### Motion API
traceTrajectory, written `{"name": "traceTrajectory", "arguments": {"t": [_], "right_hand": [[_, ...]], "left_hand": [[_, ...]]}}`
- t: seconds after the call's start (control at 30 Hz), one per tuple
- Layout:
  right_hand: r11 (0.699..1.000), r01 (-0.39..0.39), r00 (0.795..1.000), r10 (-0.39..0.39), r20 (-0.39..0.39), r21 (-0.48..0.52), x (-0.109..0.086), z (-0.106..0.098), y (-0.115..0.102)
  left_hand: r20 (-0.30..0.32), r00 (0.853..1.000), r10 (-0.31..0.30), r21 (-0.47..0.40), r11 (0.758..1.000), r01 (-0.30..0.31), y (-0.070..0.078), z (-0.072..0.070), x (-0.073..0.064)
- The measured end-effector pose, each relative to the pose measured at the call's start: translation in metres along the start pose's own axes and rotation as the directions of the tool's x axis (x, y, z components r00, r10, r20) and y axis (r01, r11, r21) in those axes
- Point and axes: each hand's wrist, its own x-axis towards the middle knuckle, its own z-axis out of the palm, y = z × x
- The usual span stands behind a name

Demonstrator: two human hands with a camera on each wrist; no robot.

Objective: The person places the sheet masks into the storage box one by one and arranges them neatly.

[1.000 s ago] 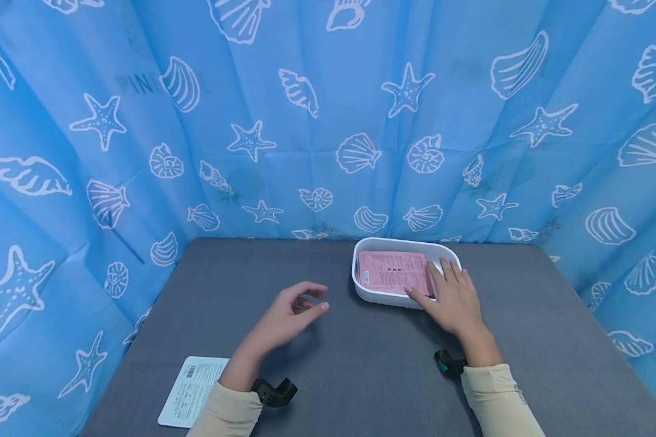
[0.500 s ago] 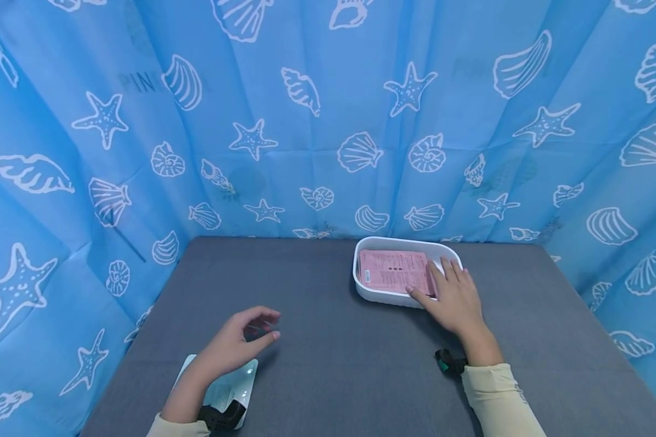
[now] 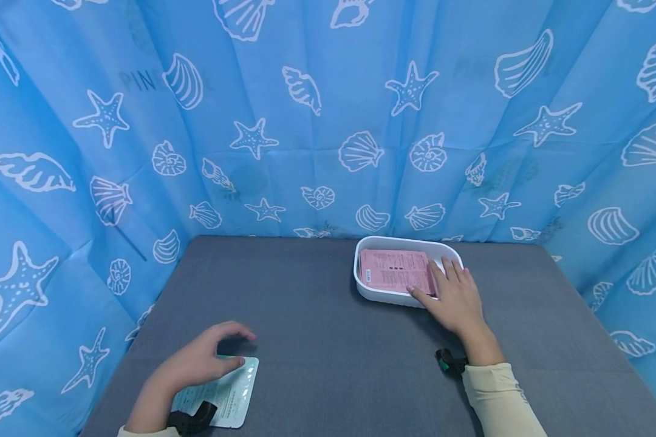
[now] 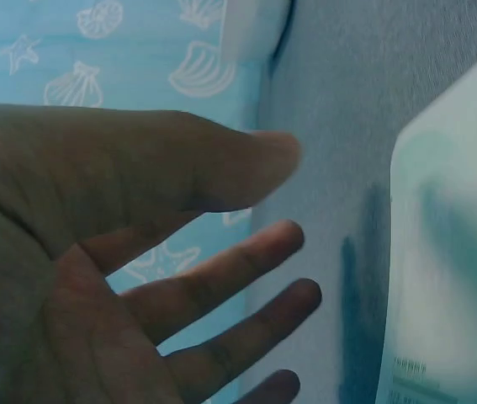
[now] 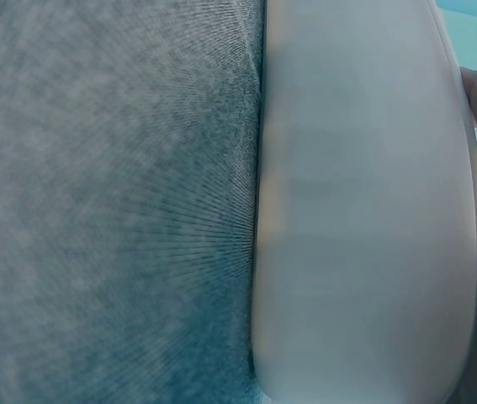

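Observation:
A pale green flat sachet (image 3: 235, 394) with printed text lies near the table's front left. Over its far edge hovers my left hand (image 3: 197, 361), thumb and fingers spread apart with nothing between them. In the left wrist view the sachet (image 4: 453, 269) stands to the right of the fingertips, across a gap. My right hand (image 3: 458, 306) rests on the near right corner of a white oval-cornered tub (image 3: 385, 297), its fingers reaching inside. Pink printed sachets (image 3: 396, 270) lie in the tub, next to those fingers. From the right wrist, the tub's smooth outer wall (image 5: 364, 202) fills the middle.
The grey cloth-covered table (image 3: 328, 364) spreads between the two hands. A blue curtain (image 3: 306, 121) with white shells and starfish hangs behind and along both sides. The tub stands close to the table's back edge.
My left hand has moved left and back toward the body, from the middle of the table to above the green sachet. The right hand stays at the tub.

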Motion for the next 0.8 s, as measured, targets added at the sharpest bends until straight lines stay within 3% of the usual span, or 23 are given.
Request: {"name": "traceTrajectory", "arguments": {"t": [0.27, 0.8], "right_hand": [[1.0, -0.007, 1.0, 0.007, -0.004, 0.001, 0.0008, 0.0018, 0.0018], [1.0, -0.01, 1.0, 0.01, -0.013, 0.01, 0.0015, 0.0044, 0.0028]], "left_hand": [[0.097, 0.991, -0.094, 0.017, 0.996, 0.093, 0.0007, -0.0047, -0.0059], [0.138, 0.979, -0.151, 0.042, 0.988, 0.146, -0.0052, 0.0005, -0.0088]]}}
